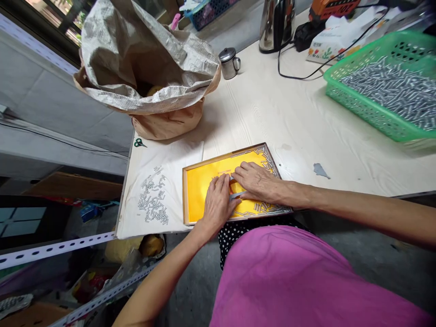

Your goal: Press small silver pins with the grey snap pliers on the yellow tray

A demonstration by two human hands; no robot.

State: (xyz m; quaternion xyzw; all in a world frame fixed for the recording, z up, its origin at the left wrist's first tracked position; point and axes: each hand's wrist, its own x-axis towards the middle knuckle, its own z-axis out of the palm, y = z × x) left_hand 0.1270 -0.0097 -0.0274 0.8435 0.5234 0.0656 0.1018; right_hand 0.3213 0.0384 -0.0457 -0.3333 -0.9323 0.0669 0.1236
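Note:
A shallow tray point(184, 195) with a yellow bottom and brown rims lies at the table's front edge. Inside it, my left hand point(218, 200) and my right hand point(257, 181) face each other, fingers bent and thumbs towards me. Between them show narrow light blue strips point(237, 195), which both hands appear to grip at the ends; fingers cover much of them. Small silvery metal pieces, looking like springs point(269, 161), line the tray's right end and near side. More such pieces point(153, 200) are scattered on a white cloth point(184, 156) left of the tray.
Green-handled scissors point(139, 142) lie beyond the cloth. A large open woven sack point(166, 120) stands at the back left, near a lidded metal mug point(230, 66). An electric kettle point(276, 27) and its black cord are behind. A green basket point(368, 111) full of metal pieces sits at right.

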